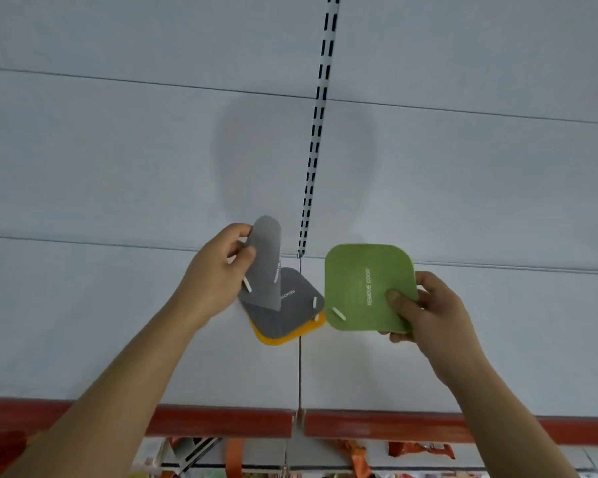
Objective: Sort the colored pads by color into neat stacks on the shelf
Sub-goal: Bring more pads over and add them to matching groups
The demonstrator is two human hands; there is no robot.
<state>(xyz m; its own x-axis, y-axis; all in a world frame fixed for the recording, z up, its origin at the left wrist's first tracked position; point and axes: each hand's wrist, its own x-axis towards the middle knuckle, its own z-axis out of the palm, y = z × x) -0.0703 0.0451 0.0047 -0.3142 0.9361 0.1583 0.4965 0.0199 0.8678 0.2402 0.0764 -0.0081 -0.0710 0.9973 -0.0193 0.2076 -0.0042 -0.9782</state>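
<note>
My left hand (pixel 218 270) pinches a grey pad (pixel 266 260) by its upper left edge and holds it tilted up over a small pile. That pile lies on the white shelf (pixel 118 322): another grey pad (pixel 287 312) on top of a yellow pad (pixel 290 334), of which only the front edge shows. My right hand (pixel 425 308) grips a green pad (pixel 366 284) printed "REMOVE ODOR" by its lower right corner, holding it just right of the pile and above the shelf.
A slotted upright rail (pixel 316 132) runs up the white back panel behind the pile. The shelf's red front strip (pixel 221 422) crosses the bottom of the view. Orange and red packaged goods (pixel 356 455) hang on the level below.
</note>
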